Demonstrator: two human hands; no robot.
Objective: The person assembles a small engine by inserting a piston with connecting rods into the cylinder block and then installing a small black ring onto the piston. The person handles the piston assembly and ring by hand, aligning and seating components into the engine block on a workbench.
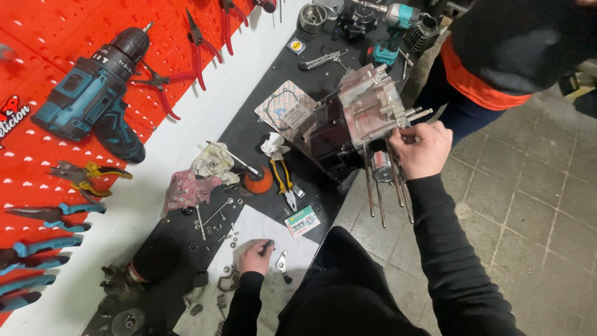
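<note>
- The right hand (421, 149) gripped a long metal stud on the engine case (372, 106), which stood at the edge of the black bench (311, 81).
- More studs (380, 193) hung below the case.
- The left hand (255, 256) pressed on a white sheet (267, 230), closed around a small dark part.
- Yellow-handled pliers (282, 177), rags (199, 180) and loose washers lay nearby.
- A teal drill (93, 93) hung on the red pegboard (37, 155).
- Another person (504, 50) stood beyond the bench.

A teal cordless drill (93, 93) and red-handled pliers (198, 46) hang on the red pegboard (37, 162) above crumpled rags (199, 177).
</note>
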